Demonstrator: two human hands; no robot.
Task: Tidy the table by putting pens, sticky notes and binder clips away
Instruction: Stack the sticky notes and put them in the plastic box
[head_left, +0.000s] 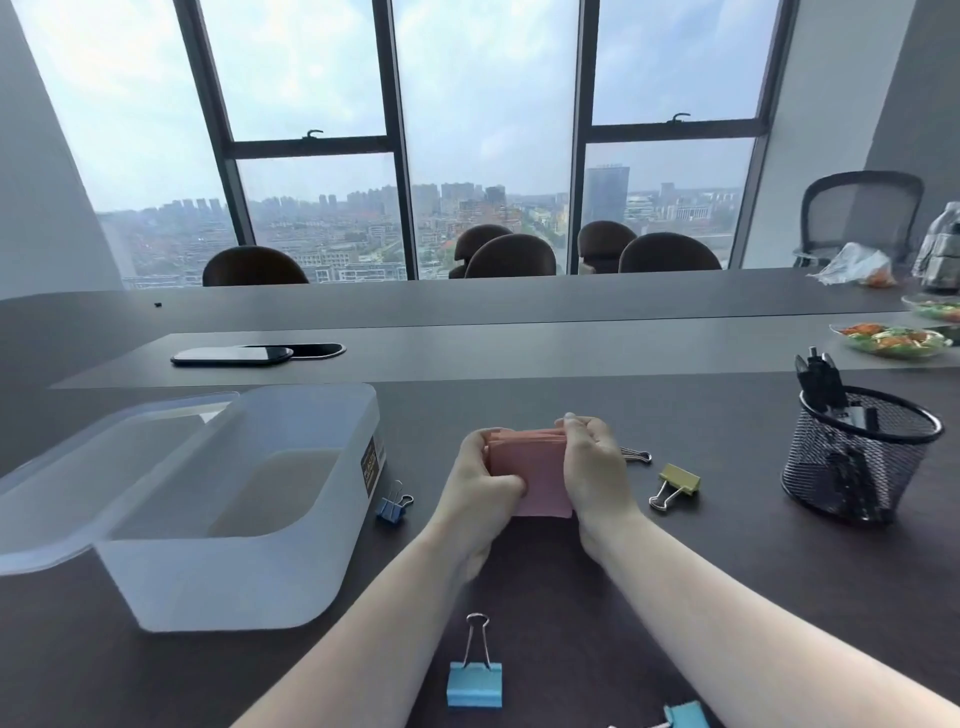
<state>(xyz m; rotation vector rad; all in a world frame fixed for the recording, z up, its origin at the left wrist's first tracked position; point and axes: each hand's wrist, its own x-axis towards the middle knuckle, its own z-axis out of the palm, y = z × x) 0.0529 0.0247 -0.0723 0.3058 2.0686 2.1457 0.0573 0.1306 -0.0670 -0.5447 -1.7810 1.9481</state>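
Pens (823, 376) in mesh cup (857, 467) — bare translucent box (249, 519) — pink sticky notes (535, 473) between both hands.

- Your left hand (485, 475) and right hand (592, 467) meet at the table's (727, 545) middle, the sticky notes (530, 470) between them.
- The storage box (234, 519) sits left of your hands.
- The mesh cup (857, 457) stands to your right, pens (823, 382) in it.
- Binder clips lie around your hands: one (393, 504) beside the box, one (675, 483) right, one (475, 675) nearer you.

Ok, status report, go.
Both hands, left and right, squaring the pink sticky notes. Plastic box open, left. Five binder clips loose. Nothing blocking.
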